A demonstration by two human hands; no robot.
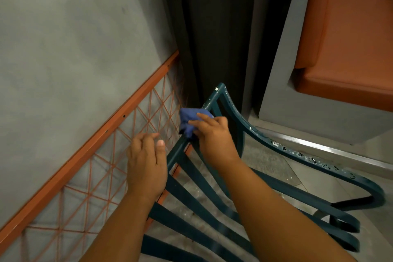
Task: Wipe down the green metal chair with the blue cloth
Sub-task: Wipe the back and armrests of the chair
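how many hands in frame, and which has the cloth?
2. The right hand presses the blue cloth on the green chair frame near its top corner. The left hand is beside it, empty, by the orange lattice.

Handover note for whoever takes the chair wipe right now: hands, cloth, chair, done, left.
Right hand: closed on the bunched blue cloth, pressing it onto the chair's upper frame bar near the corner.
Left hand: fingers curled, holding nothing, beside the same bar; contact with the bar unclear.
Green metal chair: close against the orange wire-mesh railing, slats running toward the camera.
Done: cannot tell from this view; cloth is at the top corner only.
Left: curved side rail shows white specks and chipped spots, untouched by the cloth now; the slats likely need wiping too.
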